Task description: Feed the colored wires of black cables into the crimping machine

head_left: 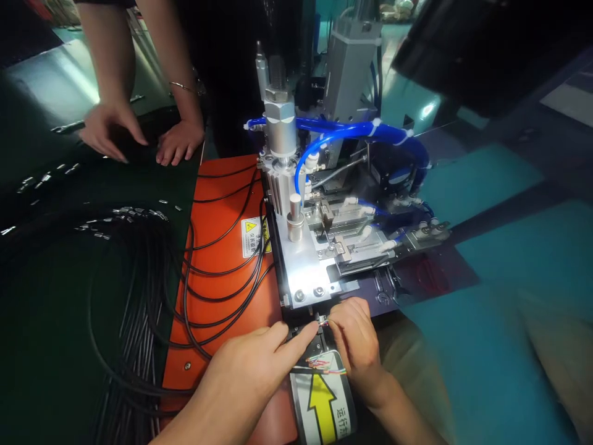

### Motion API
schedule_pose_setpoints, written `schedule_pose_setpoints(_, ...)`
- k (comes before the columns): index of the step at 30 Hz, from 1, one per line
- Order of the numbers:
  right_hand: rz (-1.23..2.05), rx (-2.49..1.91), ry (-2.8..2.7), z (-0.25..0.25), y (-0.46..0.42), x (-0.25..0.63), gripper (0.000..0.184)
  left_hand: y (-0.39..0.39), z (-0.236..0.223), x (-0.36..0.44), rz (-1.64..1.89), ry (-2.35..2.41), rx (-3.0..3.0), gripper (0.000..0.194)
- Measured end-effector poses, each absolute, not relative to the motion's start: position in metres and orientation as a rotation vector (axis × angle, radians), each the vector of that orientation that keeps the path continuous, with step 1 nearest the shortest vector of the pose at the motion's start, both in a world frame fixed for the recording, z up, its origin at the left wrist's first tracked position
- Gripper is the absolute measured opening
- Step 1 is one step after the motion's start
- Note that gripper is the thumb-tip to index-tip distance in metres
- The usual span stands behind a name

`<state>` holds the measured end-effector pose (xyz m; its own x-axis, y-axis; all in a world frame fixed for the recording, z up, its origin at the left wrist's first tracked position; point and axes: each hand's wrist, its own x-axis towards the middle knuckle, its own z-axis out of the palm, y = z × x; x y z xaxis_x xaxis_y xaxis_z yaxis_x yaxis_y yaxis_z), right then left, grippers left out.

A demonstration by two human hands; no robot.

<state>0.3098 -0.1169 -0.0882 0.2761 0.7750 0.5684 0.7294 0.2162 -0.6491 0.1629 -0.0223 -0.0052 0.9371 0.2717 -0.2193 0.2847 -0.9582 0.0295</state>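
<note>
My left hand point(259, 357) reaches in below the press, its index finger stretched to a small pale connector point(321, 321) with thin wires. Its other fingers are curled underneath, and what they hold is hidden. On the connector's right side, my right hand point(356, 334) is closed, thumb and forefinger pinching thin coloured wires point(325, 322). Just under my fingers sits a small black fixture point(317, 343). Black cable ends with bared coloured wires point(319, 364) lie below it, over a white label with a yellow arrow point(322, 405).
A metal press point(303, 266) with blue air hoses point(352, 131) stands directly ahead. Black cables point(222, 300) cross the orange machine plate point(222, 216) into a bundle point(139, 296) on the left. Another person's hands point(178, 142) rest at the dark table's far side. Wrenches point(386, 287) lie right of the press.
</note>
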Motion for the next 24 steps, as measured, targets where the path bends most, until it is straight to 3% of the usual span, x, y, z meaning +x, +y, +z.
schedule_pose_setpoints(5, 0.167, -1.588, -1.447, -0.082, -0.117, 0.31, 0.017, -0.022, -0.012, 0.165, -0.21, 0.349, 3.173, 0.069)
schedule_pose_setpoints(17, 0.494, -1.822, -1.408, -0.056, -0.117, 0.314, 0.025, -0.024, -0.004, 0.173, -0.348, 0.359, 3.209, 0.071)
schedule_pose_setpoints(24, 0.595, -1.574, -1.292, -0.082, -0.112, 0.318, 0.019, -0.018, 0.004, 0.181, -0.437, 0.487, 3.053, 0.067)
